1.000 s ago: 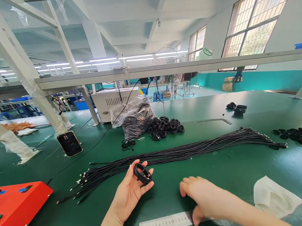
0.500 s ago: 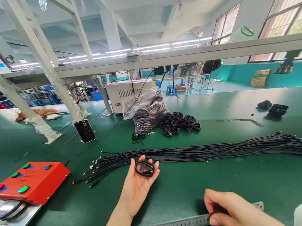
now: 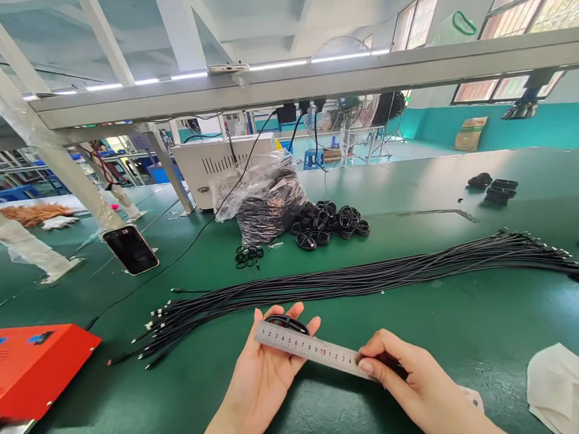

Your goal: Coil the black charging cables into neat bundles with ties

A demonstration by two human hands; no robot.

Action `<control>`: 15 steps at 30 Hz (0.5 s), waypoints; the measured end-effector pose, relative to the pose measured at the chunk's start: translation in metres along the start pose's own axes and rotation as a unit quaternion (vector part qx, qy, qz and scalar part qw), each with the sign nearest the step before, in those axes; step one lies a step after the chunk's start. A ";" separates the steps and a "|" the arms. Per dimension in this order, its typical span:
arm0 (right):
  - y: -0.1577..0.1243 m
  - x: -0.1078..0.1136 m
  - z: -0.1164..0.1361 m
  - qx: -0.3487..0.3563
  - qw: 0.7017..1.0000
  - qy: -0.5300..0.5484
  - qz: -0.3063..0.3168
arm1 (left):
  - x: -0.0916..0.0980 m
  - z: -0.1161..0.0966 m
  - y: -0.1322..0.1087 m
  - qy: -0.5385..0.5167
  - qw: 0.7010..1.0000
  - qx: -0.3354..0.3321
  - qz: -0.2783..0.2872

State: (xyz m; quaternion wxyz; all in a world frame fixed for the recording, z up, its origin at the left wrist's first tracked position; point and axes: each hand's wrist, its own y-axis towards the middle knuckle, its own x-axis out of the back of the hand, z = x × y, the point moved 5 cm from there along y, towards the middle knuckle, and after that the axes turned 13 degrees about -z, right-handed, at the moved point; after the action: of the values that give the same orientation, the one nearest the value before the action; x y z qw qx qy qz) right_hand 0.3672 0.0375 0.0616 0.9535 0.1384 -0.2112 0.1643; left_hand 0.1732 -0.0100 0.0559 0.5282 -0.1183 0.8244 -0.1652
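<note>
My left hand [image 3: 268, 378] is palm up with its fingers curled, holding a small black oval coil [image 3: 288, 322] that looks like wound cable. A steel ruler [image 3: 314, 349] lies across the fingers and hides the lower part of the coil. Between thumb and fingers, my right hand [image 3: 406, 378] grips the ruler toward its other end. Something dark shows under the right fingers, too covered to name. Beyond both hands runs a long bundle of black cables [image 3: 340, 285] with metal plugs at its ends.
Similar black coils [image 3: 330, 221] are heaped beside a plastic bag [image 3: 269, 198]. A red box with buttons [image 3: 41, 365] stands at the left, near a phone [image 3: 130, 249] leaning on a post. White cloth [image 3: 563, 387] lies at the right. A metal beam [image 3: 312, 78] spans above the table.
My right hand has lifted the ruler from the table and brought it left, over the coil in my left hand. The view has shifted to the right and down.
</note>
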 end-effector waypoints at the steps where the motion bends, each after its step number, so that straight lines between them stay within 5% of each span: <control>1: 0.000 0.000 0.001 -0.003 1.000 0.002 -0.002 | 0.000 -0.001 0.000 0.002 1.000 0.000 0.002; 15: -0.001 0.001 0.009 -0.001 1.000 0.005 -0.014 | -0.002 -0.007 -0.005 0.028 0.999 -0.005 0.039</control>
State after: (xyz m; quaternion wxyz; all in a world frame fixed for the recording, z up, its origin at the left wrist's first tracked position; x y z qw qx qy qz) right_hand 0.3653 0.0340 0.0693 0.9569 0.1395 -0.2049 0.1516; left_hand 0.1680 -0.0126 0.0623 0.5103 -0.0836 0.8438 -0.1435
